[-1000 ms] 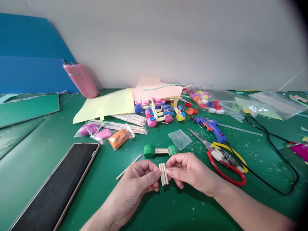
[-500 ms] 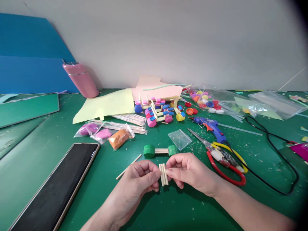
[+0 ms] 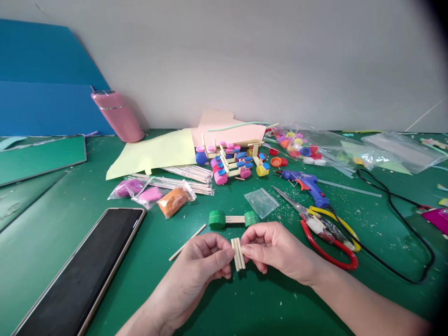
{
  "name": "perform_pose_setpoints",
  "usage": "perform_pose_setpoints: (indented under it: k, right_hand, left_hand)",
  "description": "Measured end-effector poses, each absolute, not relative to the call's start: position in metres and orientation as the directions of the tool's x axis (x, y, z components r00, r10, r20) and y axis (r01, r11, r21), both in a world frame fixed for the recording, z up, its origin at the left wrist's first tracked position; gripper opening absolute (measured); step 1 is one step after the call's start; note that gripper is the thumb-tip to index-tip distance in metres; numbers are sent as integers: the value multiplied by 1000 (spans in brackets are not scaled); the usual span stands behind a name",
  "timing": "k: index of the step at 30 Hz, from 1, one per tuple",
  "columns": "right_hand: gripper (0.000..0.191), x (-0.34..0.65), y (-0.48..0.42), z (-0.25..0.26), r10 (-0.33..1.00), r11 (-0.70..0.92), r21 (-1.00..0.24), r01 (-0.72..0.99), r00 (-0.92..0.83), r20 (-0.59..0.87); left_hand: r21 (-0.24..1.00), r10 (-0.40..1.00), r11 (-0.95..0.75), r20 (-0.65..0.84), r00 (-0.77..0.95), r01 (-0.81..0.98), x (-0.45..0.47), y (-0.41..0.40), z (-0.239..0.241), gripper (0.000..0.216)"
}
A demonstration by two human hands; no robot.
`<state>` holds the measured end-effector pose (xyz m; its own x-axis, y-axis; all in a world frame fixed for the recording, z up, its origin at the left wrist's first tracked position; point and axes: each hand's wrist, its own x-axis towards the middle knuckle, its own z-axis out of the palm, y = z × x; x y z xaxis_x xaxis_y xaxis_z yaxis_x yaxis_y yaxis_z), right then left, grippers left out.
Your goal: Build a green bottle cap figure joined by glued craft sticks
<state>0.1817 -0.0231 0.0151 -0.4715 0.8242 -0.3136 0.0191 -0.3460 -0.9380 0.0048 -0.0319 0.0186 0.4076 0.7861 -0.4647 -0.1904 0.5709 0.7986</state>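
Observation:
Three short wooden sticks (image 3: 238, 255) lie side by side, pinched between my two hands above the table. My left hand (image 3: 209, 259) is closed on their left edge with thumb and fingers. On the right edge, the thumb and fingers of my right hand (image 3: 268, 249) press from the other side. Just beyond the hands lies a piece made of green bottle caps (image 3: 217, 219) joined by short sticks (image 3: 234, 219). Beside my left hand a longer loose wooden stick (image 3: 187, 242) rests on the table.
To the right lie red-and-yellow-handled scissors (image 3: 329, 238) and a blue glue gun (image 3: 308, 185) with a black cord. A phone (image 3: 80, 270) is at left. Behind are bagged clay (image 3: 173, 201), wrapped sticks (image 3: 189, 182), colourful cap models (image 3: 227, 165), a pink tumbler (image 3: 119, 116) and bagged caps (image 3: 297, 142).

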Motion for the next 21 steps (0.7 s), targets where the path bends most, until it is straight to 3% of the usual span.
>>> perform_pose_setpoints:
  k: [21]
  right_hand:
    - [22, 182, -23, 15, 827, -331, -943, 22, -474, -301]
  left_hand:
    - [796, 783, 575, -470, 408, -187, 5, -32, 17, 19]
